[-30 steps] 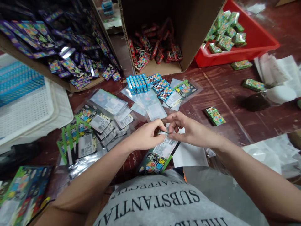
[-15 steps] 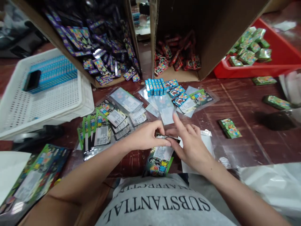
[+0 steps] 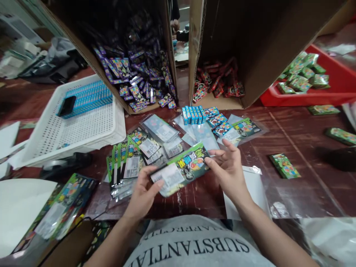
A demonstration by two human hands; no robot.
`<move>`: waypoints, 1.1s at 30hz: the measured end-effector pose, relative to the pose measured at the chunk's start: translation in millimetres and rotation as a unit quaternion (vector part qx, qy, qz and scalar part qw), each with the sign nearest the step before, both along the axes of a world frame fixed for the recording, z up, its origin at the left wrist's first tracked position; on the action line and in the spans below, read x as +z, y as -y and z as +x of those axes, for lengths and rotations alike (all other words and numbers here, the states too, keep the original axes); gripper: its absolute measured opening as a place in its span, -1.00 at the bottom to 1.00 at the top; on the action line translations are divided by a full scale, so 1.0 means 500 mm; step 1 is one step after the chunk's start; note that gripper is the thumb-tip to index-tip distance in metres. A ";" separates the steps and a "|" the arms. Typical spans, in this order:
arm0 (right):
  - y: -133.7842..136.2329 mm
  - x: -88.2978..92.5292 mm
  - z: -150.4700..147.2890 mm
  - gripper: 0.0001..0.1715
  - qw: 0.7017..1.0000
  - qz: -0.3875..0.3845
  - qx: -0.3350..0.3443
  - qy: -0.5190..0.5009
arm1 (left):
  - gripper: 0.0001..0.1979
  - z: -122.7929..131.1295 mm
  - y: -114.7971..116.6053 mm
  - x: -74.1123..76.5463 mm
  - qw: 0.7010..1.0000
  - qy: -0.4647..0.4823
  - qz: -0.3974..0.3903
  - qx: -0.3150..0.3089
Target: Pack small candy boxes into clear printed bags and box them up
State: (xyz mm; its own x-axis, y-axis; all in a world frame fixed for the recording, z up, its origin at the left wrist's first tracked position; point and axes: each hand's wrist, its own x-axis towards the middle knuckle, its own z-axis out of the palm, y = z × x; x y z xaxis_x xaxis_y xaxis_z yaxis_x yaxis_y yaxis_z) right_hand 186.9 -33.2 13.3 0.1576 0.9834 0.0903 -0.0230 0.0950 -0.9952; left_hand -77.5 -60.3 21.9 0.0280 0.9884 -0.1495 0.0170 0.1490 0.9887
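Observation:
A printed green-and-black packaging bag (image 3: 182, 168) is stretched between my two hands above the table's near edge, tilted with its right end higher. My left hand (image 3: 146, 189) pinches its lower left end, thumb on top by the white label. At the right end, my right hand (image 3: 229, 170) grips a corner between thumb and fingers, its other fingers raised. Beyond the bag stand small blue boxes (image 3: 193, 115) in a row, with loose blue packets (image 3: 218, 120) beside them. Similar bags (image 3: 132, 163) lie overlapped to the left of my left hand.
Cardboard boxes hold purple packets (image 3: 141, 83) and red packets (image 3: 215, 79). A white basket (image 3: 116, 126) with blue boxes and a black phone (image 3: 66, 106) stands left. Right are a red bin (image 3: 300, 99) of green packets and a loose green packet (image 3: 284, 166). White paper (image 3: 244, 200) lies near my right wrist.
The bag has been lifted from near my body and turned, and now lies spread between both hands. My left hand moved left and down; my right hand shifted right. The head view tilted slightly upward.

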 end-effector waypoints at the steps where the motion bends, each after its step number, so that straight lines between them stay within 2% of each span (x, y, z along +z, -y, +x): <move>1: -0.007 0.006 0.001 -0.12 0.999 -0.002 0.033 0.000 | -0.77 0.008 0.006 -0.003 0.999 -0.028 0.005 -0.037; 3: -0.019 0.016 0.002 -0.08 0.993 -0.004 0.114 0.003 | -0.77 0.028 0.000 -0.006 0.994 -0.054 0.012 -0.091; 5: -0.025 0.019 -0.001 -0.05 0.990 0.007 0.142 0.008 | -0.69 0.049 -0.019 -0.013 0.996 -0.031 0.020 -0.086; 8: -0.014 0.005 -0.018 -0.12 0.997 0.054 0.052 0.006 | -0.60 0.071 -0.039 -0.033 0.997 0.009 0.042 -0.061; 10: 0.004 -0.013 -0.032 -0.24 0.997 0.079 -0.003 0.002 | -0.54 0.075 -0.038 -0.047 0.995 0.026 0.052 -0.079; 12: 0.022 -0.033 -0.042 -0.28 0.997 0.078 -0.017 0.001 | -0.45 0.070 -0.031 -0.054 0.991 0.037 0.043 -0.120; 15: 0.034 -0.052 -0.048 -0.23 0.999 0.043 0.006 -0.014 | -0.39 0.055 -0.028 -0.056 0.983 0.045 0.021 -0.176; 20: 0.028 -0.057 -0.045 -0.16 0.998 0.020 0.056 -0.012 | -0.52 0.034 -0.047 -0.055 0.976 0.056 0.011 -0.209; 23: 0.029 -0.059 -0.044 -0.14 0.995 0.029 0.086 0.034 | -0.68 0.024 -0.058 -0.053 0.983 0.042 -0.005 -0.179; 26: 0.034 -0.066 -0.048 -0.10 0.991 0.037 0.101 0.078 | -0.81 0.019 -0.067 -0.045 0.989 0.007 0.018 -0.146; 29: 0.038 -0.070 -0.057 -0.09 0.987 0.057 0.111 0.105 | -0.83 0.020 -0.075 -0.033 0.989 -0.028 0.046 -0.134; 33: 0.042 -0.067 -0.069 -0.09 0.985 0.053 0.136 0.088 | -0.86 0.027 -0.074 -0.033 0.992 -0.008 0.036 -0.122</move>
